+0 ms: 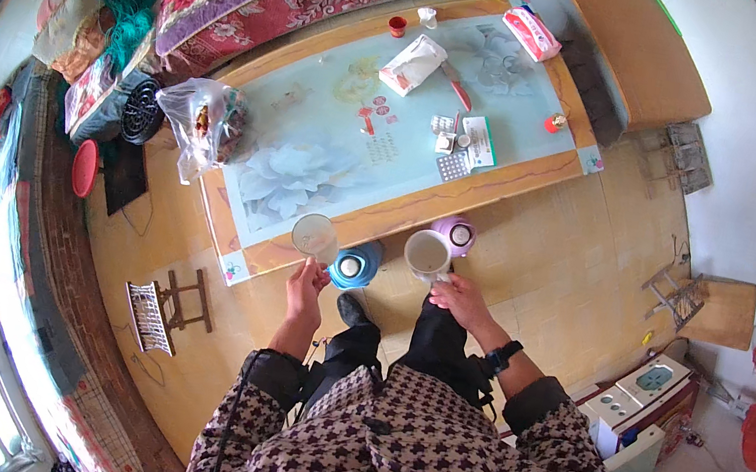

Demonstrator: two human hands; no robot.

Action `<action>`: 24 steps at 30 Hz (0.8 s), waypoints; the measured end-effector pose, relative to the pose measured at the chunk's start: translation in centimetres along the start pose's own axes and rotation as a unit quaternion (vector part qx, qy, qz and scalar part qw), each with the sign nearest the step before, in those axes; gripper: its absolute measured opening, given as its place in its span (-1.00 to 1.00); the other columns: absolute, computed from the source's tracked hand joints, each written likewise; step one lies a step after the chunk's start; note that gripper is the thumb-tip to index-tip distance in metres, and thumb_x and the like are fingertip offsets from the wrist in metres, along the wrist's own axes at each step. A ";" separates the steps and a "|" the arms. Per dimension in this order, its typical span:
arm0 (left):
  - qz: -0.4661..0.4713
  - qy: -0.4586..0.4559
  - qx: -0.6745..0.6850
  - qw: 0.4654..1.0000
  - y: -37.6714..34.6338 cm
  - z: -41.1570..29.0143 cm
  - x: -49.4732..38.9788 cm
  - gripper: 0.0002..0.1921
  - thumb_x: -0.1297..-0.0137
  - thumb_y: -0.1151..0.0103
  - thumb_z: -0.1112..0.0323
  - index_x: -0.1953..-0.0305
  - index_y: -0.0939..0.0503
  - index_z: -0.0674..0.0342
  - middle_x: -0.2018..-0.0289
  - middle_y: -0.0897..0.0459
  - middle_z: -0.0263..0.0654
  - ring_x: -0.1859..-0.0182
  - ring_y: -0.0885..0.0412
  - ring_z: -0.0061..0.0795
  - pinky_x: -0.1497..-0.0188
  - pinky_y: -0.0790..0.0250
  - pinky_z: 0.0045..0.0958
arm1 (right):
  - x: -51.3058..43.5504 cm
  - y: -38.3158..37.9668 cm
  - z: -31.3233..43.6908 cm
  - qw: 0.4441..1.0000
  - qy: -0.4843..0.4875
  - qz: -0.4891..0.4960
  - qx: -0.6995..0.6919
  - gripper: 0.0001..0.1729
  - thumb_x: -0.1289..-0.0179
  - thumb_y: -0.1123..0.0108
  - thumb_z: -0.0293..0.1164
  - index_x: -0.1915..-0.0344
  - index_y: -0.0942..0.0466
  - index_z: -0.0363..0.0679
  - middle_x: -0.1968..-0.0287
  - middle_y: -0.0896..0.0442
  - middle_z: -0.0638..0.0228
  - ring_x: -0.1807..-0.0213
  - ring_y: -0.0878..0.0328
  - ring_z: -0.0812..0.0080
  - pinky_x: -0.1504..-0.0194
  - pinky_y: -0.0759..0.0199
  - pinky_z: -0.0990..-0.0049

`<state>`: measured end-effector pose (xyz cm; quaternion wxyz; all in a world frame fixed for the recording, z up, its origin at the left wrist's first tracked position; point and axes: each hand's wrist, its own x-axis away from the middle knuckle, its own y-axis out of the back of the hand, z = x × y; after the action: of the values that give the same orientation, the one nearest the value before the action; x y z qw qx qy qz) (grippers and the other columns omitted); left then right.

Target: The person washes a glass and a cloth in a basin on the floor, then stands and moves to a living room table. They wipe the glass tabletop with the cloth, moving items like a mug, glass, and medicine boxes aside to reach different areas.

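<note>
My left hand (305, 299) grips a pale, partly see-through round cup (312, 233) over the near edge of the coffee table (380, 225). In my right hand (461, 301) is a white mug (427, 256), gripped by its handle side, with its open mouth turned up. Whether either vessel has liquid in it I cannot tell. Between the two vessels a blue thermos flask (353, 267) stands on the floor by the table. A pink-purple thermos flask (456, 233) stands just beyond the mug, which hides part of it.
On the tabletop lie a tissue pack (413, 65), a knife (458, 88), blister packs (453, 166), a medicine box (479, 142) and a plastic bag (199, 129). A folding stool (159, 315) stands left on the floor. Behind the table is a covered sofa (298, 2).
</note>
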<state>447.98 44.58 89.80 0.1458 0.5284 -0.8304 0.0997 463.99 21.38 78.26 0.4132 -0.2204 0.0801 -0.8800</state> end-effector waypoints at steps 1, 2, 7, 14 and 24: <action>-0.008 -0.008 0.008 1.000 -1.9 1.0 -1.0 -0.70 -0.40 0.01 0.17 0.42 -0.46 0.27 0.37 -0.51 -0.26 0.37 -0.45 -0.57 0.24 -0.38 -0.57 | -1.6 1.3 -0.1 0.999 0.003 0.020 0.043 -0.74 -0.27 -0.12 -0.28 0.42 -0.44 -0.26 0.51 -0.53 0.41 0.52 -0.47 0.58 0.43 -0.37 0.52; -0.015 -0.017 0.018 1.000 -4.1 2.1 -2.0 -0.70 -0.40 0.01 0.17 0.39 -0.47 0.29 0.40 -0.50 -0.28 0.38 -0.44 -0.58 0.26 -0.37 -0.58 | -3.7 2.3 0.0 0.999 -0.008 0.027 -0.020 -0.68 -0.26 -0.10 -0.24 0.44 -0.45 -0.30 0.53 -0.56 0.33 0.52 -0.51 0.50 0.43 -0.38 0.45; -0.126 -0.015 0.061 0.990 -13.4 6.5 -5.8 -0.69 -0.42 0.02 0.19 0.29 -0.50 0.38 0.54 -0.41 -0.42 0.48 -0.37 -0.67 0.38 -0.30 -0.64 | -11.3 7.9 0.3 0.984 0.073 0.061 0.154 -0.63 -0.23 -0.09 -0.21 0.43 -0.48 -0.36 0.56 -0.56 0.11 0.49 -0.56 0.25 0.41 -0.40 0.33; -0.155 -0.026 0.056 0.986 -18.2 13.1 -13.3 -0.71 -0.40 -0.01 0.13 0.39 -0.44 0.22 0.35 -0.54 -0.30 0.34 -0.46 -0.61 0.26 -0.37 -0.64 | -23.6 10.4 -0.8 0.966 0.057 0.110 0.225 -0.66 -0.29 -0.09 -0.21 0.29 -0.51 -0.32 0.51 -0.61 0.33 0.48 -0.57 0.53 0.40 -0.46 0.53; -0.271 -0.055 0.161 0.947 -15.8 21.4 -20.1 -0.76 -0.41 0.00 0.22 0.34 -0.49 0.25 0.49 -0.45 -0.44 0.44 -0.36 -0.73 0.37 -0.24 -0.72 | -33.1 5.7 -9.6 0.988 0.007 0.098 0.122 -0.64 -0.31 -0.11 -0.18 0.18 -0.51 -0.30 0.35 -0.63 0.37 0.32 -0.60 0.59 0.23 -0.48 0.58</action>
<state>467.39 48.10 62.99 0.0345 0.7548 -0.6353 0.1595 482.15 42.53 57.24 0.5204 -0.1532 -0.0039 -0.8401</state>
